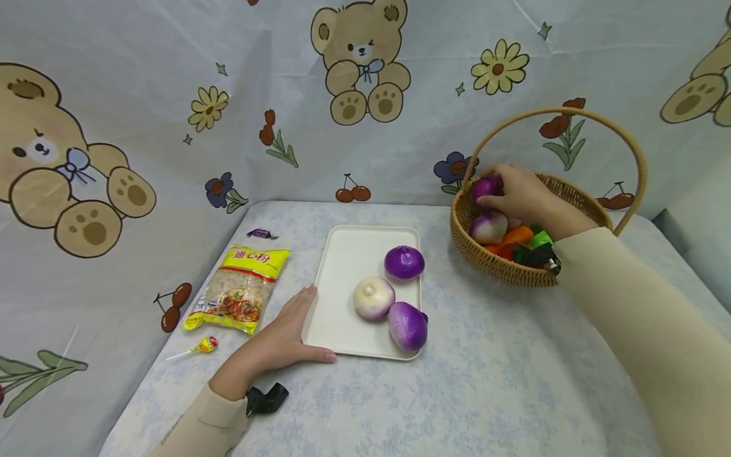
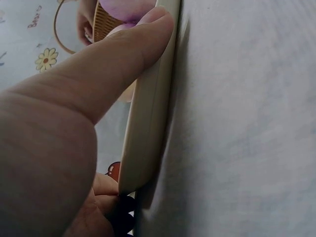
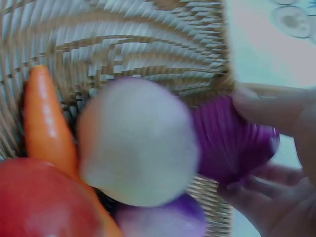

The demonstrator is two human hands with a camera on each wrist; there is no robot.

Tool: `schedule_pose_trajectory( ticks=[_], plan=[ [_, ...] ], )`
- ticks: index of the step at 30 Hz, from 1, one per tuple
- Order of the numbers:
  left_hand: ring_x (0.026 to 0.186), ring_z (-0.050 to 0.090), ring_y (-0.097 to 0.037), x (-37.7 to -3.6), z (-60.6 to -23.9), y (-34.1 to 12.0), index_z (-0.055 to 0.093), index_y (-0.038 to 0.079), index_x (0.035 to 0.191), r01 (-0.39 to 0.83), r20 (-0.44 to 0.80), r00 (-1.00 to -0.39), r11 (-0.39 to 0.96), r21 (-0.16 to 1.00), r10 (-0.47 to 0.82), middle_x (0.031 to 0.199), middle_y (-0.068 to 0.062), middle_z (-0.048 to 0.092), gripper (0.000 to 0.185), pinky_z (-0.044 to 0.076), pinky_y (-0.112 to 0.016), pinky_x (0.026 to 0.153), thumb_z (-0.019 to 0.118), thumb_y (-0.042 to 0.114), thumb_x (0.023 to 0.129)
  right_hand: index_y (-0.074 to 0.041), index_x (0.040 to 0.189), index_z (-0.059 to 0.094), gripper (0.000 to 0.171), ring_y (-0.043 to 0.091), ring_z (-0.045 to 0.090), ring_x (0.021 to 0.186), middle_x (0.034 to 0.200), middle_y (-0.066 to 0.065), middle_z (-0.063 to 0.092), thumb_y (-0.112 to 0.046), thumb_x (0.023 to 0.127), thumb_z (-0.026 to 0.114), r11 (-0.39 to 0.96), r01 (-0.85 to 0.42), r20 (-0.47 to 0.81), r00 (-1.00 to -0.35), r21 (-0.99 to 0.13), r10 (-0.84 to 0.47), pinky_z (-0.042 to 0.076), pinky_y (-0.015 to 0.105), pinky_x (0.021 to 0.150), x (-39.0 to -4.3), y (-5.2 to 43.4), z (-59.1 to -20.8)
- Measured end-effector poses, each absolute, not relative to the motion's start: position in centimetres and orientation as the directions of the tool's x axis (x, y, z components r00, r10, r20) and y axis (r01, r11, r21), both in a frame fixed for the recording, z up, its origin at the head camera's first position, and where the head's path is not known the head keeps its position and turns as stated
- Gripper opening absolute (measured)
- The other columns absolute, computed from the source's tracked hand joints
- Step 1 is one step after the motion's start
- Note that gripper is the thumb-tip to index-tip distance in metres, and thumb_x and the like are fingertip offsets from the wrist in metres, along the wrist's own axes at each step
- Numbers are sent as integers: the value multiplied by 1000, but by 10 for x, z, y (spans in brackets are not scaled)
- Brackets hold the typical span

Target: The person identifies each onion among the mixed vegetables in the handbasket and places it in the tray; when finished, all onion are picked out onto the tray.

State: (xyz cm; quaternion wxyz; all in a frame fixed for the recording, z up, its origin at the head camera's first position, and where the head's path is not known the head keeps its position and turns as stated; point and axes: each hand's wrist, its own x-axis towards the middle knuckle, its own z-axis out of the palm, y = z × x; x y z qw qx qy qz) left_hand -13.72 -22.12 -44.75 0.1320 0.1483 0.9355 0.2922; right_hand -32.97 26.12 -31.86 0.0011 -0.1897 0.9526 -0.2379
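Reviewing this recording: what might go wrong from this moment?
1. The dark purple vegetable pinched by the right grip is rounded, so it could slip back into the basket.
2. The purple-and-white vegetable at the right edge of the tray might roll over the low rim.
3. The left grip touches the tray's near-left corner; a nudge may set the rounded pieces rolling.

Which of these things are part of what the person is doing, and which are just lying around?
Likely in use:
white tray, touched by the left hand
three vegetables on the tray
wicker basket
purple vegetable, gripped by the right hand

Apparently just lying about:
yellow food packet
lollipop
wrapped candy
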Motion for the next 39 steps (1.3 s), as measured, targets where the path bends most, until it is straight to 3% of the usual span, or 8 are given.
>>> schedule_pose_trajectory(
  ticks=[6, 17, 26, 33, 39],
  plan=[
    [159, 6, -31, -136, -445, -219, 9, 5, 169, 198, -159, -923, 787, 584, 351, 174, -13, 9, 147, 16, -56, 124, 86, 77, 67, -3, 147, 52, 56, 46, 54, 127, 138, 25, 56, -27, 102, 74, 734, -394, 91, -905, -553, -417, 45, 65, 104, -300, 259, -299],
    [159, 7, -32, -134, -444, -219, 9, 4, 169, 195, -160, -923, 784, 590, 350, 174, -14, 9, 147, 16, -57, 123, 87, 75, 67, -6, 144, 57, 51, 38, 58, 129, 139, 14, 56, -11, 98, 78, 541, -512, 198, -822, -667, -533, 54, 51, 99, -257, 203, -292],
    [159, 6, -31, -135, -446, -220, 9, 6, 169, 190, -164, -924, 787, 587, 345, 175, -13, 8, 147, 16, -57, 123, 86, 77, 67, -1, 137, 63, 46, 30, 61, 120, 133, 15, 61, -10, 96, 81, 388, -679, 264, -649, -623, -713, 58, 43, 94, -254, 122, -334],
    [159, 6, -30, -136, -446, -220, 9, 6, 169, 190, -171, -922, 793, 579, 346, 175, -11, 8, 146, 16, -56, 123, 85, 78, 68, -12, 138, 68, 47, 26, 60, 119, 131, 13, 63, -22, 95, 83, 479, -716, 167, -627, -507, -761, 51, 43, 100, -261, 83, -364],
    [159, 6, -31, -135, -444, -219, 9, 6, 169, 196, -170, -920, 791, 580, 353, 175, -12, 8, 145, 16, -57, 123, 85, 77, 69, -10, 141, 68, 49, 29, 58, 120, 134, 16, 61, -20, 95, 82, 518, -725, 89, -615, -454, -783, 49, 41, 102, -262, 71, -375]
  ],
)
